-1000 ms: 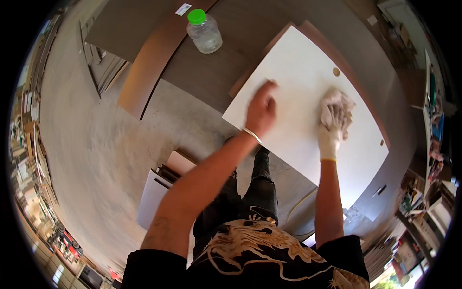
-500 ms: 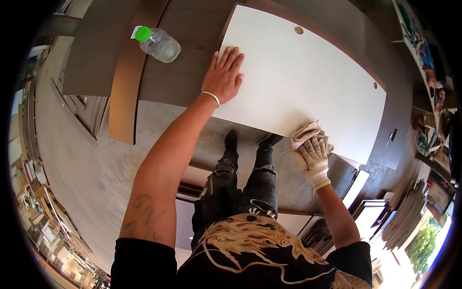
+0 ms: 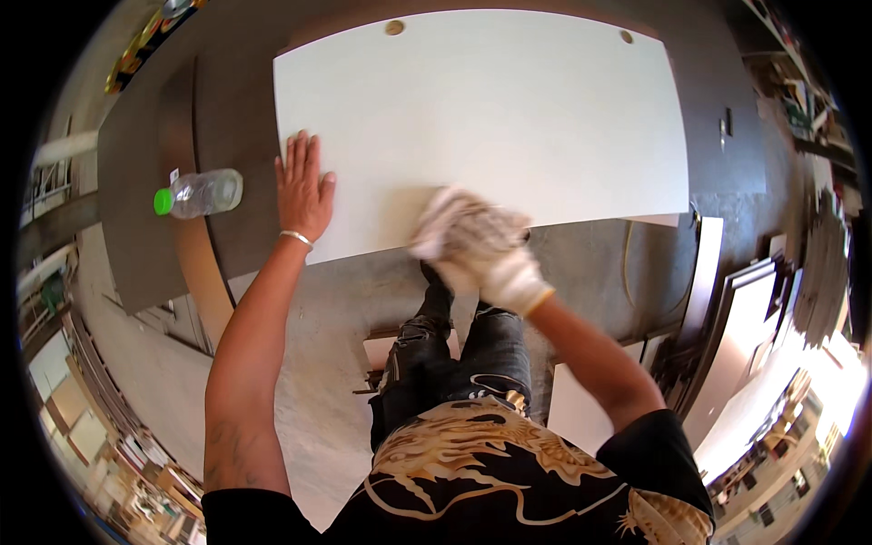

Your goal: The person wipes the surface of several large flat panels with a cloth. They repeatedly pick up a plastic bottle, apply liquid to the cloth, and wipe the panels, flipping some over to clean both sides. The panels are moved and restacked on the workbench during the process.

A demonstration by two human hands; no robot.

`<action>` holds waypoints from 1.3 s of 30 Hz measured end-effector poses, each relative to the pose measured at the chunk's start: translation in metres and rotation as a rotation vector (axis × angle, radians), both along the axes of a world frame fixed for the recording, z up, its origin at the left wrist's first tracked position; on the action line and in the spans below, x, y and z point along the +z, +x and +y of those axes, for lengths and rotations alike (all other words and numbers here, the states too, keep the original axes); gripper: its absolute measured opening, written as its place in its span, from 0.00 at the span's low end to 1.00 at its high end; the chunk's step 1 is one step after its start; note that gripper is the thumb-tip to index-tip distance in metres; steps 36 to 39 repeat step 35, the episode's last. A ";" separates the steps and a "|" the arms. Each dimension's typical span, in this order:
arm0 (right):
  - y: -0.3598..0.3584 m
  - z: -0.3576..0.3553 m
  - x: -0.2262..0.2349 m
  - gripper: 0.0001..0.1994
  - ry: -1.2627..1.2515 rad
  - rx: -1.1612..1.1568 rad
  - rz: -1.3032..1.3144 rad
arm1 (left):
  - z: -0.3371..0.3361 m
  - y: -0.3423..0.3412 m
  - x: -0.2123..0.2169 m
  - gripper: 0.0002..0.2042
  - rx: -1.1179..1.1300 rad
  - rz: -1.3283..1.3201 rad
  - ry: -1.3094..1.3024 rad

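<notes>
A white board (image 3: 509, 113) with two round holes along its far edge lies flat in front of me. My bare left hand (image 3: 305, 198) rests palm down on its near left corner, fingers stretched out. In a knitted work glove, my right hand (image 3: 505, 262) presses a crumpled light cloth (image 3: 438, 216) against the board's near edge, left of the middle. Motion blurs the glove and cloth, but the fingers are closed over the cloth. Left of the board, a clear plastic bottle (image 3: 207, 193) with a green cap lies on its side.
Dark brown panels (image 3: 241, 118) lie beneath and beside the white board. A long brown strip (image 3: 202, 272) juts out toward me at the left. White-faced boards (image 3: 736, 336) lean in a stack at the right. My legs stand close to the board's near edge.
My right hand has carried the cloth leftward along the board's near edge. My left hand stays flat on the left corner. The whole view has turned, shifting board and bottle leftward.
</notes>
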State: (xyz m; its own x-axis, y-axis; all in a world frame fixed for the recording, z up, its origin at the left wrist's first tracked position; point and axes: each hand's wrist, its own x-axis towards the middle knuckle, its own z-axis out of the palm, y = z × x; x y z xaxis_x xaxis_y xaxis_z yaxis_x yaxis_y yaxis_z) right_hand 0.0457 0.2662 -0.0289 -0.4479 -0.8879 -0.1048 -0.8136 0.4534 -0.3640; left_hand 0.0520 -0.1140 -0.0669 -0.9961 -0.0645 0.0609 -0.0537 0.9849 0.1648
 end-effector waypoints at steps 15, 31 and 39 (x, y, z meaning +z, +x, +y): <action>-0.017 0.045 -0.021 0.26 -0.050 -0.799 -0.018 | 0.103 -0.099 0.022 0.29 -0.128 -0.163 -0.096; -0.160 0.152 -0.030 0.30 0.008 -1.277 0.011 | 0.285 -0.193 0.001 0.35 -0.272 -0.016 -0.045; -0.179 0.118 -0.059 0.31 0.022 -1.074 -0.044 | 0.284 -0.194 0.005 0.35 -0.267 -0.011 -0.027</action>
